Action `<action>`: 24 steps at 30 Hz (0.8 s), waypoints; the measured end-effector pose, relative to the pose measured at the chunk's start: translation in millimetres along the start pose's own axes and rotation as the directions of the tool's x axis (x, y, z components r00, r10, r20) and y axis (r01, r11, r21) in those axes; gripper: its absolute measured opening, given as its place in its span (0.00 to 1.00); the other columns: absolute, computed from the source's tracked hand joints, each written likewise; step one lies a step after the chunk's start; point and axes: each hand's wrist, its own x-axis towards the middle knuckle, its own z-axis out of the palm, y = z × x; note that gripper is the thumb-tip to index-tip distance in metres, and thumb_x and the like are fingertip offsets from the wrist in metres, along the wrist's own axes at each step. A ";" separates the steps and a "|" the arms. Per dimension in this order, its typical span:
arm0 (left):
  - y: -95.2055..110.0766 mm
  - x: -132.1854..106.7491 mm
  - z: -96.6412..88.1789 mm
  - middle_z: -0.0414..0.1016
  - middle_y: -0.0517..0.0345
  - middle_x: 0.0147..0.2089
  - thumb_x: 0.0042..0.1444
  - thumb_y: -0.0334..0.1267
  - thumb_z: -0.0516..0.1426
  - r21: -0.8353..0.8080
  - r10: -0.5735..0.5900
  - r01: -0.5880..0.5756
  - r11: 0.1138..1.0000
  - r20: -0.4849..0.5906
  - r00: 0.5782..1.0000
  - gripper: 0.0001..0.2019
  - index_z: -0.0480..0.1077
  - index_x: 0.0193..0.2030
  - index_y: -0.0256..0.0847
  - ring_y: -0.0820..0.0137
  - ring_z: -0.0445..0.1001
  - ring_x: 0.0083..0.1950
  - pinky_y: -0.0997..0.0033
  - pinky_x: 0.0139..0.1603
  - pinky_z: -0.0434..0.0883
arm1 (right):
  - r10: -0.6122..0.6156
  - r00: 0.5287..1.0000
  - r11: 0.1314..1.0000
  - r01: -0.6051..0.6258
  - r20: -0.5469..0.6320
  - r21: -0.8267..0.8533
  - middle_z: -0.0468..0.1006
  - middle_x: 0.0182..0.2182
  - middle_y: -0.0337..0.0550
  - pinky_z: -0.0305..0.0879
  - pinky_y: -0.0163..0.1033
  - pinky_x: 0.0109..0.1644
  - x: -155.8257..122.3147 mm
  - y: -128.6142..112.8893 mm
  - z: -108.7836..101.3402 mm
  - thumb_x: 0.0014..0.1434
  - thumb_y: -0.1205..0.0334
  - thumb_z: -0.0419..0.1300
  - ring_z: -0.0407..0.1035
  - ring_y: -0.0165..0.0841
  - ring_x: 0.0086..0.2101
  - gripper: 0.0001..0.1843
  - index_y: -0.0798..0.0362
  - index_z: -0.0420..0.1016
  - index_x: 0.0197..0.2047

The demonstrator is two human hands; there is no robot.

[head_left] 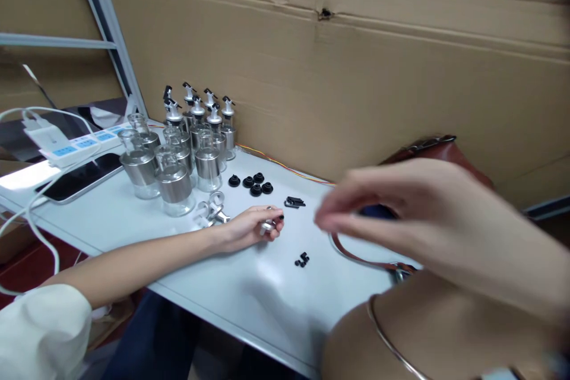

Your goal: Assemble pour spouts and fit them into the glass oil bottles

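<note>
1. Round glass bottles (173, 187) with brushed-steel bands stand far left on the smooth white desk (249, 291).
2. The left hand (244, 230) rests there, fingers closed around a small shiny metal fitting (268, 227); its direction is unreadable.
3. The right hand (423, 219) hovers, blurred, its grip unclear.
4. A cardboard wall (356, 71) stands behind.

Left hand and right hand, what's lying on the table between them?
Head view: the farther black parts and the nearer black bits lie between the left hand, holding a silver part, and the right hand.
</note>
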 end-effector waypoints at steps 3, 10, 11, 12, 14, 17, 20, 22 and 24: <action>0.9 -2.3 1.3 0.67 0.60 0.29 0.48 0.47 0.63 -0.057 0.016 -0.015 0.998 0.010 1.000 0.16 0.65 0.30 0.35 0.78 0.65 0.27 0.74 0.31 0.62 | 0.270 0.937 0.958 -0.238 0.220 -0.161 0.75 0.19 0.36 0.59 0.33 0.21 30.1 13.7 23.9 0.48 0.64 0.67 0.66 0.27 0.19 0.06 0.52 0.75 0.22; -3.6 3.5 -1.7 0.64 0.63 0.28 0.49 0.44 0.64 -0.041 0.104 -0.106 0.994 -0.053 0.993 0.15 0.64 0.29 0.35 0.79 0.63 0.27 0.76 0.29 0.59 | 0.286 0.935 0.958 -0.281 0.211 -0.050 0.78 0.25 0.40 0.60 0.34 0.29 26.5 59.4 85.9 0.53 0.64 0.62 0.69 0.30 0.26 0.03 0.54 0.75 0.30; -3.9 4.5 -2.5 0.65 0.63 0.28 0.49 0.43 0.63 -0.023 0.112 -0.113 0.993 -0.057 0.992 0.15 0.64 0.29 0.35 0.79 0.63 0.27 0.76 0.29 0.59 | 0.260 0.951 0.965 -0.263 0.167 -0.006 0.79 0.26 0.41 0.62 0.34 0.31 20.6 63.3 89.4 0.54 0.65 0.62 0.70 0.30 0.27 0.03 0.54 0.75 0.30; -3.8 4.9 -3.1 0.65 0.63 0.27 0.50 0.43 0.63 -0.005 0.119 -0.120 0.993 -0.063 0.991 0.14 0.64 0.29 0.35 0.79 0.63 0.27 0.76 0.30 0.59 | 0.238 0.962 0.968 -0.246 0.130 0.045 0.79 0.27 0.41 0.63 0.34 0.33 15.1 67.1 92.4 0.54 0.66 0.62 0.70 0.30 0.28 0.02 0.54 0.75 0.30; -3.0 3.9 -2.6 0.65 0.64 0.28 0.52 0.41 0.62 0.031 0.139 -0.137 0.990 -0.087 0.986 0.12 0.64 0.31 0.36 0.80 0.62 0.26 0.77 0.29 0.59 | 0.221 0.974 0.964 -0.227 0.057 0.140 0.79 0.28 0.41 0.66 0.36 0.36 6.3 75.4 98.2 0.55 0.67 0.61 0.71 0.30 0.30 0.03 0.54 0.74 0.29; -1.5 0.0 1.0 0.67 0.64 0.31 0.53 0.39 0.58 0.011 0.160 -0.160 0.987 -0.109 0.981 0.10 0.61 0.36 0.40 0.78 0.63 0.27 0.77 0.29 0.58 | 0.195 0.975 0.966 -0.172 -0.107 0.195 0.78 0.29 0.42 0.69 0.39 0.38 -2.6 87.9 108.0 0.55 0.67 0.61 0.71 0.32 0.31 0.03 0.54 0.74 0.29; -1.7 -2.4 3.8 0.67 0.61 0.34 0.56 0.44 0.53 -0.015 0.167 -0.169 0.986 -0.077 0.983 0.09 0.61 0.39 0.41 0.75 0.66 0.29 0.74 0.29 0.60 | 0.142 0.961 0.972 -0.089 -0.236 0.218 0.77 0.33 0.44 0.70 0.41 0.41 -8.6 94.6 115.0 0.57 0.68 0.58 0.72 0.34 0.35 0.04 0.53 0.76 0.34; -3.0 -1.9 3.6 0.66 0.60 0.35 0.58 0.46 0.52 0.049 0.187 -0.184 0.982 -0.081 0.979 0.11 0.63 0.39 0.40 0.75 0.66 0.29 0.74 0.30 0.61 | 0.125 0.951 0.968 -0.055 -0.283 0.244 0.78 0.34 0.45 0.70 0.41 0.43 -11.1 94.8 116.2 0.58 0.68 0.58 0.72 0.34 0.36 0.06 0.52 0.76 0.36; -4.3 -0.3 2.0 0.66 0.60 0.35 0.58 0.46 0.54 0.123 0.210 -0.196 0.973 -0.105 0.972 0.11 0.64 0.36 0.39 0.75 0.66 0.30 0.74 0.31 0.61 | 0.123 0.940 0.962 -0.035 -0.317 0.270 0.78 0.35 0.45 0.70 0.41 0.43 -12.4 93.0 115.4 0.58 0.67 0.58 0.72 0.34 0.36 0.06 0.53 0.77 0.37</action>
